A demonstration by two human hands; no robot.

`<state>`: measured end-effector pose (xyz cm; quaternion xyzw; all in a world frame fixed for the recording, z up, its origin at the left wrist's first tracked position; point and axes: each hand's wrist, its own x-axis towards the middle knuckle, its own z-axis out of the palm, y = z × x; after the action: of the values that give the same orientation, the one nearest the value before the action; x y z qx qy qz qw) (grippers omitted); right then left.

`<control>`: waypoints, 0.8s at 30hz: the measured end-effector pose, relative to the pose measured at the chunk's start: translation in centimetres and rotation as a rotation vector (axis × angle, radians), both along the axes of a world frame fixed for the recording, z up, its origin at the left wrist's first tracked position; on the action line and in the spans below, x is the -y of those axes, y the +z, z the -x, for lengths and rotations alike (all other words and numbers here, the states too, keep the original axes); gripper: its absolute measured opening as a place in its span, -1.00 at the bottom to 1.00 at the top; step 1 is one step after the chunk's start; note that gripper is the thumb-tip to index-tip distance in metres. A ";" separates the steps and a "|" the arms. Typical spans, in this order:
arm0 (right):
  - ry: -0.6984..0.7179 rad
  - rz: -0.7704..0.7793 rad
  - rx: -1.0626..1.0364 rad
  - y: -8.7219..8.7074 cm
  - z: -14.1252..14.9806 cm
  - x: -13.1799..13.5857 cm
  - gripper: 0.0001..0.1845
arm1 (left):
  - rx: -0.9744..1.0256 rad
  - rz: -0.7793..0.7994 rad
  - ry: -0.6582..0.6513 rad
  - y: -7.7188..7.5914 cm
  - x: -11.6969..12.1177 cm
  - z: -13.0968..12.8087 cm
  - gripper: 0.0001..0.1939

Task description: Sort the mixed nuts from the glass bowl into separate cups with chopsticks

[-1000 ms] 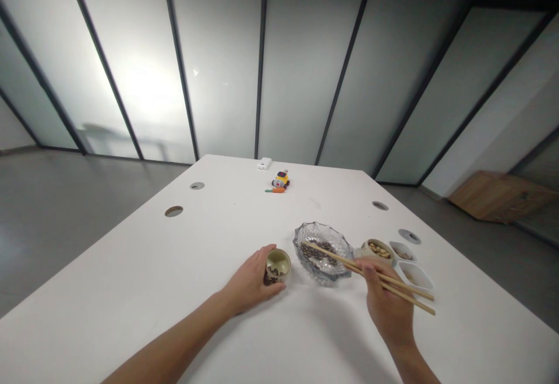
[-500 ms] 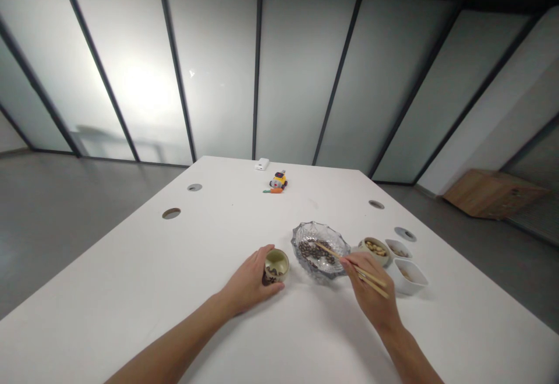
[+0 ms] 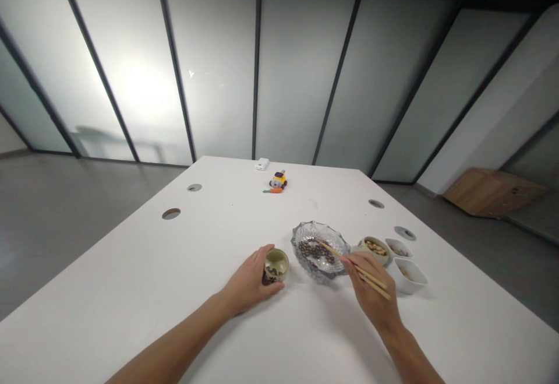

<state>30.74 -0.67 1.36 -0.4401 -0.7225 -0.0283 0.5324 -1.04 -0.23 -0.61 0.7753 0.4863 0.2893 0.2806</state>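
My left hand (image 3: 252,277) is wrapped round the left side of a small pale green cup (image 3: 279,263), which stands upright on the table with a few dark pieces at its bottom. In my right hand (image 3: 371,285) is a pair of wooden chopsticks (image 3: 335,252), held pinched and slanting left. Their tips reach into a clear, scalloped glass bowl (image 3: 338,238) among several dark brown beans (image 3: 312,250). Whether the tips grip a bean is too small to tell. Just behind my right hand stands a round cup holding pale nuts (image 3: 376,247).
Two white dishes (image 3: 418,284) with small contents stand right of my right hand. Farther back on the white table (image 3: 227,226) are a yellow toy car (image 3: 278,180), an orange toy carrot (image 3: 275,191) and a white box-shaped device (image 3: 262,164). Round holes (image 3: 171,214) pierce the tabletop.
The chopstick tips have shifted slightly to the right within the glass bowl. My left hand and the cup stay where they were.
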 end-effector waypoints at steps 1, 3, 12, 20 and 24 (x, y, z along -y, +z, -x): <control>-0.006 0.003 -0.002 0.0 0.0 0.0 -0.76 | 0.005 -0.004 0.000 0.0 0.0 0.0 -0.16; -0.021 -0.001 -0.011 -0.1 0.0 0.0 -0.76 | 0.012 -0.010 -0.003 0.0 0.0 0.0 -0.17; 0.043 0.042 -0.011 -0.5 0.1 -0.3 -0.78 | 0.005 -0.007 -0.003 0.0 0.0 -0.1 -0.16; 0.042 0.047 -0.037 -0.6 0.5 -0.2 -0.77 | 0.010 -0.013 -0.002 -0.1 0.0 -0.1 -0.16; 0.046 0.019 -0.035 -0.5 0.5 -0.2 -0.81 | 0.013 -0.012 0.002 -0.1 -0.1 -0.1 -0.16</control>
<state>30.25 -0.46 0.87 -0.4290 -0.7233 -0.0014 0.5411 -0.94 -0.16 -0.74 0.7747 0.4834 0.2975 0.2786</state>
